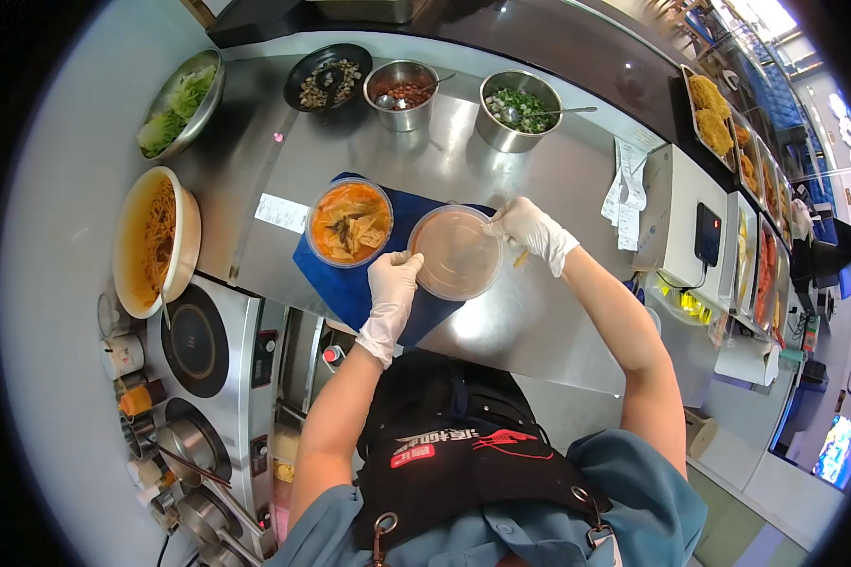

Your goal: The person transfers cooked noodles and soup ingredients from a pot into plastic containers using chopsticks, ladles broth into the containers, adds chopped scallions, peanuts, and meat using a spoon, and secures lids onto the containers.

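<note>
Both my hands wear white gloves. My left hand (394, 276) is closed at the left rim of a round takeout container (457, 253), its thumb against the edge. A translucent lid covers this container, and its pale contents show only dimly. At its upper right rim, my right hand (531, 232) pinches the edge. Just left of it stands an uncovered round takeout container (350, 223) of orange-red soup with pale pieces and dark strips. Both containers are on a folded blue cloth (336, 283).
A receipt (282, 213) lies left of the cloth. Behind stand a black bowl (300, 71) and steel pots of red topping (399, 119) and chopped greens (511, 139). At left are a lettuce bowl (212, 94), a noodle bowl (188, 231) and a cooktop (196, 340); at right, a white machine (673, 203).
</note>
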The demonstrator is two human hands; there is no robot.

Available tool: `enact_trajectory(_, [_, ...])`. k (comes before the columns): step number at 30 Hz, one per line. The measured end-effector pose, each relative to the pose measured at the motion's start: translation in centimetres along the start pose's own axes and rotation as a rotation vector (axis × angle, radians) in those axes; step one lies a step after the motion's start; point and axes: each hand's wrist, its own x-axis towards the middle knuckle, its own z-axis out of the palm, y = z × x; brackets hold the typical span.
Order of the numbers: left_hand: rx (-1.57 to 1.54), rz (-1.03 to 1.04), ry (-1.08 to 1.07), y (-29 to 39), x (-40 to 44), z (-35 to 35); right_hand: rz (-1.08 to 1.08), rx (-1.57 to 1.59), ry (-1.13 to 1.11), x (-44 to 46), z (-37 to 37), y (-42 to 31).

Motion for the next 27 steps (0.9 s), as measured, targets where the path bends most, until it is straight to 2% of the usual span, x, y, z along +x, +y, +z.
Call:
enact_trajectory(3, [-0.013, -0.008, 0.001, 0.2, -0.1, 0.0, -0.021, -0.109, 0.096, -0.1, 0.7, -0.3])
enact_trajectory(5, [-0.004, -0.012, 0.007, 0.1, -0.1, 0.1, 0.033, 0.005, 0.087, -0.3, 0.7, -0.5])
enact_trajectory(12, [0.007, 0.026, 0.044, -0.8, 0.4, 0.4, 0.079, 0.031, 0.090, -0.3, 0.9, -0.7])
enact_trajectory(15, [-0.003, 0.048, 0.043, -0.8, 0.7, 0.4, 0.134, -0.122, 0.090, 0.1, 1.0, -0.6])
enact_trajectory(17, [0.025, 0.105, 0.057, -1.2, 1.1, 0.5, -0.028, -0.342, 0.070, 0.8, 1.1, 0.2])
enact_trajectory(18, [0.056, 0.167, 0.072, -1.4, 1.2, 0.6, -0.024, -0.343, 0.070, 0.9, 1.1, 0.7])
enact_trajectory(20, [0.050, 0.149, 0.075, -0.3, 0.7, 0.7, 0.204, -0.169, 0.149, 0.0, 1.5, -0.4])
enact_trajectory(24, [0.107, 0.180, 0.071, 0.7, 1.0, 1.2, 0.242, -0.036, 0.188, -1.8, 1.9, -0.1])
enact_trajectory(26, [0.110, 0.174, 0.073, 0.5, 0.9, 1.4, 0.106, 0.194, 0.126, -1.7, 2.2, 1.3])
enact_trajectory(27, [0.212, 0.272, 0.142, 0.1, 0.7, 1.6, 0.103, 0.193, 0.120, -1.6, 2.4, 2.0])
